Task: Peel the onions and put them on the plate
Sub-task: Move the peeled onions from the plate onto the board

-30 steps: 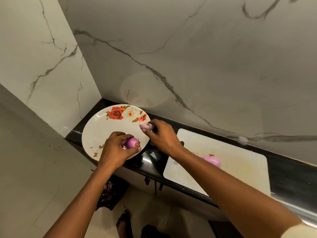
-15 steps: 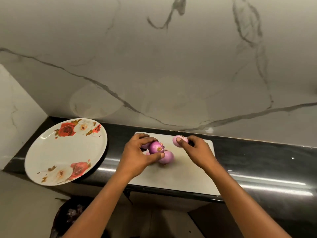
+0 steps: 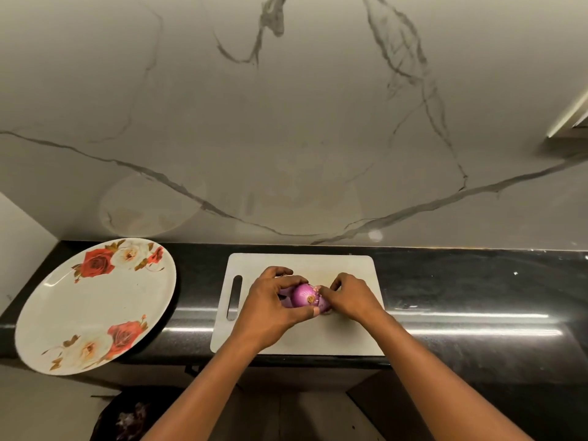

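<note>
Your left hand (image 3: 270,310) grips the onion (image 3: 304,294) over the board (image 3: 318,338) on the desk (image 3: 461,281). Your right hand (image 3: 353,297) pinches the skin (image 3: 315,288) at the root end. The onion looks firm and light, and probably slick once bare. Hold the body and tear from the root. The plate (image 3: 95,307) lies to the left.

A home kitchen: a polished black counter (image 3: 477,281) runs along a marble-veined wall (image 3: 286,122), with a white board (image 3: 318,265) and a rose-patterned plate (image 3: 95,307) on it. A purple onion (image 3: 304,296) is over the board, and a dark bin (image 3: 127,418) with scraps sits below the counter edge
</note>
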### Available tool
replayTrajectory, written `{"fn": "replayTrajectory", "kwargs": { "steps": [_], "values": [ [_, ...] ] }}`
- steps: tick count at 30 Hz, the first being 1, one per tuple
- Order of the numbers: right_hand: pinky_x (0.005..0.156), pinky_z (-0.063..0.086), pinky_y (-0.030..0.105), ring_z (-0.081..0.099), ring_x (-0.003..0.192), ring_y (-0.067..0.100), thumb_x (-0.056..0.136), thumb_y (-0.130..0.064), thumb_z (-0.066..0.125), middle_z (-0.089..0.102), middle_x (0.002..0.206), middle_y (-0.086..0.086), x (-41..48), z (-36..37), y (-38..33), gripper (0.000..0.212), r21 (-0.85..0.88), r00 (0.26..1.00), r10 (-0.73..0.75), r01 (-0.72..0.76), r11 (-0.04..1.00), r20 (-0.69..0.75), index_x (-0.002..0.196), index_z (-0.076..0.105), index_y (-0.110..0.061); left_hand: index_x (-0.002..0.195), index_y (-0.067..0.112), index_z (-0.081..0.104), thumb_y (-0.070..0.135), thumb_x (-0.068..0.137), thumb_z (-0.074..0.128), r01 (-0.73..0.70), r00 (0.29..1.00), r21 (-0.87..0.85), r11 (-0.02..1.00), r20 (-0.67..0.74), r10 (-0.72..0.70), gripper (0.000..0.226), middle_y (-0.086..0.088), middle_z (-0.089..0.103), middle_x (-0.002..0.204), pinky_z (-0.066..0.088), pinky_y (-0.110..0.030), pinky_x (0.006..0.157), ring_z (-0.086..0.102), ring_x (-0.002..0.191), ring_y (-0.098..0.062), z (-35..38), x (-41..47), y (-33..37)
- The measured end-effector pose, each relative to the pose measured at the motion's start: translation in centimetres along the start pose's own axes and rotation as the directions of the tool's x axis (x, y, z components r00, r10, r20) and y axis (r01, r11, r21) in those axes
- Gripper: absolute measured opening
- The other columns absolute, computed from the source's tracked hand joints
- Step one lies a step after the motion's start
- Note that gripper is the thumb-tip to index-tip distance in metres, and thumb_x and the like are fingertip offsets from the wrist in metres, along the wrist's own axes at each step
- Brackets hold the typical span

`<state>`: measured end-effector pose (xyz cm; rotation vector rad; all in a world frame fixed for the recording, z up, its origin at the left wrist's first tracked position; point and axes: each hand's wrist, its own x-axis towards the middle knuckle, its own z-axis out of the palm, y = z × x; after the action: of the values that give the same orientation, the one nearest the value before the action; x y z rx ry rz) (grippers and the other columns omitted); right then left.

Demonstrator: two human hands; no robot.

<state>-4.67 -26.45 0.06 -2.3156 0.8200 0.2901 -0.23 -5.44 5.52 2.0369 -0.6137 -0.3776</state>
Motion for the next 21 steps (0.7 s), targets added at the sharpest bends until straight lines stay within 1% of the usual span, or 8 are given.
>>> {"fn": "replayTrajectory", "kwargs": {
  "steps": [3,6,8,10,12,16,19,21],
  "values": [
    [0.076,0.06,0.037,0.067,0.085,0.019,0.095,-0.06,0.065,0.069,0.096,0.001,-0.7,-0.2,0.2,0.041,0.01,0.998,0.001,0.0,1.0,-0.056,0.104,0.062,-0.02,0.12,0.032,0.075,0.037,0.072,0.096,0.008,1.0,0.008,1.0,-0.001,-0.008,0.053,0.011,0.054,0.131,0.06,-0.02,0.091,0.06,0.112,-0.006,0.2,0.2,0.0],
    [0.064,0.053,0.027,0.067,0.078,0.012,0.098,-0.062,0.06,0.069,0.092,-0.002,-2.4,-1.3,0.0,0.04,0.09,0.988,-0.053,0.067,0.994,-0.147,0.108,0.064,-0.023,0.122,0.028,0.075,0.038,0.072,0.096,0.03,0.999,0.012,0.999,-0.021,-0.03,0.055,0.011,0.054,0.13,0.058,-0.016,0.088,0.061,0.112,-0.01,0.7,0.5,0.0],
    [0.065,0.06,0.029,0.072,0.079,0.014,0.1,-0.057,0.06,0.074,0.094,-0.001,-4.0,-2.0,-0.4,0.035,0.319,0.987,-0.124,0.151,0.936,-0.101,0.107,0.068,-0.023,0.123,0.027,0.075,0.039,0.072,0.095,0.038,0.999,0.002,0.999,-0.034,-0.038,0.056,0.011,0.055,0.13,0.06,-0.019,0.091,0.062,0.113,-0.012,1.2,0.9,0.1],
    [0.075,0.065,0.034,0.077,0.089,0.021,0.102,-0.049,0.062,0.077,0.102,0.004,-5.5,-2.4,-0.8,0.03,0.602,0.978,-0.204,0.132,0.788,0.052,0.111,0.071,-0.022,0.124,0.028,0.075,0.037,0.073,0.095,0.032,0.999,-0.003,0.999,-0.041,-0.032,0.055,0.012,0.055,0.13,0.059,-0.02,0.093,0.062,0.114,-0.011,1.7,1.3,0.1],
    [0.083,0.064,0.037,0.077,0.098,0.025,0.1,-0.043,0.067,0.078,0.109,0.006,-6.3,-2.5,-0.7,0.03,0.722,0.956,-0.266,0.098,0.685,0.123,0.121,0.07,-0.022,0.125,0.028,0.075,0.032,0.075,0.094,0.021,0.999,-0.005,1.0,-0.043,-0.021,0.053,0.01,0.056,0.131,0.058,-0.021,0.094,0.062,0.114,-0.012,2.5,1.8,0.3],
    [0.088,0.064,0.041,0.077,0.098,0.028,0.093,-0.03,0.08,0.079,0.109,0.007,-6.3,-2.7,0.3,0.033,0.766,0.976,-0.211,0.099,0.635,0.049,0.124,0.07,-0.02,0.129,0.028,0.073,0.028,0.075,0.094,-0.006,1.0,0.049,0.999,0.028,0.004,0.058,0.009,0.055,0.132,0.059,-0.026,0.096,0.061,0.116,-0.013,3.9,2.6,1.1],
    [0.083,0.066,0.041,0.078,0.095,0.024,0.09,-0.025,0.083,0.079,0.106,0.005,-6.0,-3.4,1.7,0.032,0.755,0.991,-0.136,0.094,0.649,-0.006,0.119,0.071,-0.022,0.132,0.029,0.07,0.029,0.08,0.09,-0.031,0.996,0.073,0.997,0.088,0.024,0.056,0.011,0.053,0.132,0.052,-0.008,0.085,0.061,0.115,-0.01,4.7,3.0,1.3],
    [0.081,0.066,0.041,0.077,0.094,0.02,0.085,-0.022,0.087,0.076,0.107,0.002,-5.6,-3.9,3.1,0.035,0.691,0.993,-0.082,0.119,0.713,-0.087,0.115,0.069,-0.028,0.133,0.031,0.07,0.021,0.089,0.082,-0.059,0.994,0.109,0.992,0.095,0.049,0.047,0.012,0.052,0.134,0.044,-0.001,0.081,0.059,0.114,-0.005,5.3,3.2,1.4]
  ]
}}
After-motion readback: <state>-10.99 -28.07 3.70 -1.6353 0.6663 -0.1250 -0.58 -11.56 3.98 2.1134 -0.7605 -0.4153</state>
